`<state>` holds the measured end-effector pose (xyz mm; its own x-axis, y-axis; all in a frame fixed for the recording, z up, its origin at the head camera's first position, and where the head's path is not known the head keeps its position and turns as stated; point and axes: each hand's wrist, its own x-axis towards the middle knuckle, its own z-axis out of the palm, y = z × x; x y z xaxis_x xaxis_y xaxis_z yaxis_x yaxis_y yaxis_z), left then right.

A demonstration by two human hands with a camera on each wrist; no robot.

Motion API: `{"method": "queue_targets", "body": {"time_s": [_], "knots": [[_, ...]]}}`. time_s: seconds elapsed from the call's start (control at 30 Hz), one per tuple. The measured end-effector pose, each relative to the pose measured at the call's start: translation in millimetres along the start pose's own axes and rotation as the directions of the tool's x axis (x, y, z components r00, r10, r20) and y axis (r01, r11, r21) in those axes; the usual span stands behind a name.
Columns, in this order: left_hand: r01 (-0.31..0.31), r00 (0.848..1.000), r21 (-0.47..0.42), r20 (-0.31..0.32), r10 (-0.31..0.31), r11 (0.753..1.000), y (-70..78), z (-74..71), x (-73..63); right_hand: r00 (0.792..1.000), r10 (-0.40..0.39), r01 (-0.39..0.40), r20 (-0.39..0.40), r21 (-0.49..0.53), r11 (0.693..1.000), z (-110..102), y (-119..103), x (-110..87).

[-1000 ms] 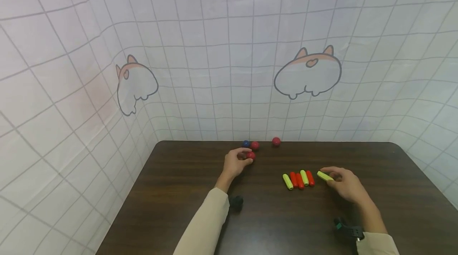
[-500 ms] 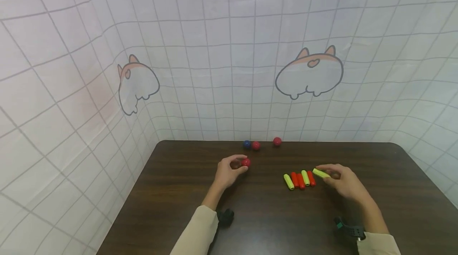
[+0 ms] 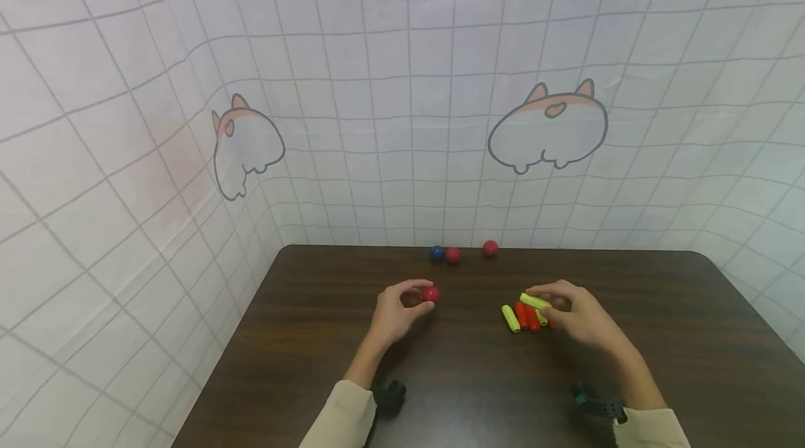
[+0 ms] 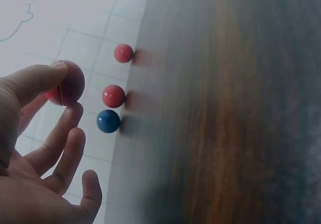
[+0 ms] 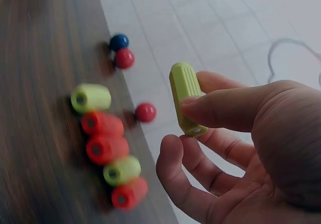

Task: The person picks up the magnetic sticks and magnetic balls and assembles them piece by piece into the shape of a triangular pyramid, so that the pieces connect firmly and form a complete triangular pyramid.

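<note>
My left hand (image 3: 391, 316) pinches a shiny red ball (image 3: 431, 295) between thumb and fingers, above the table; the left wrist view shows a thin seam line on this ball (image 4: 71, 86). My right hand (image 3: 585, 316) holds a ribbed yellow-green plastic cylinder (image 5: 185, 97) by thumb and fingers, above a row of similar pieces. In that row lie a yellow-green cylinder (image 5: 91, 98) at one end, red cylinders (image 5: 107, 148), and another yellow-green one (image 5: 122, 170). Holes show in their ends. From the head view, my right hand and its cylinder partly cover the row's right end.
Along the far edge of the dark wooden table (image 3: 465, 378) sit a blue ball (image 3: 437, 253) and a red ball (image 3: 453, 255) side by side, with another red ball (image 3: 490, 248) farther right. A white gridded curtain (image 3: 377, 119) hangs behind the table.
My left hand has drawn the red ball back toward me, away from the balls at the far edge. The right hand has carried its yellow-green cylinder leftward, over the row.
</note>
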<state>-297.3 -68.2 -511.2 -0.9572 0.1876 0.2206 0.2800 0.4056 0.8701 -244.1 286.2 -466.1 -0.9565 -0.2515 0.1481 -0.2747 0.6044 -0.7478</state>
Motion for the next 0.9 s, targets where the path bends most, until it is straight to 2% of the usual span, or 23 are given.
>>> {"method": "queue_targets", "body": {"time_s": [0.33, 0.5, 0.9], "knots": [[0.005, 0.999, -0.009, 0.041, -0.005, 1.0, 11.2, -0.5, -10.4, 0.993, -0.101, 0.1, 0.053, 0.028, 0.995, 33.4, -26.4, 10.8], [-0.002, 0.999, -0.012, 0.046, 0.003, 1.0, 15.1, -1.0, -12.1, 0.985, -0.165, 0.164, 0.047, 0.018, 0.986, 49.4, -38.2, 16.8], [-0.028, 0.996, -0.005, 0.083, 0.028, 1.0, 23.2, 0.3, -14.8, 0.985, -0.164, 0.165, 0.047, -0.028, 0.986, 70.3, -56.7, 35.3]]}}
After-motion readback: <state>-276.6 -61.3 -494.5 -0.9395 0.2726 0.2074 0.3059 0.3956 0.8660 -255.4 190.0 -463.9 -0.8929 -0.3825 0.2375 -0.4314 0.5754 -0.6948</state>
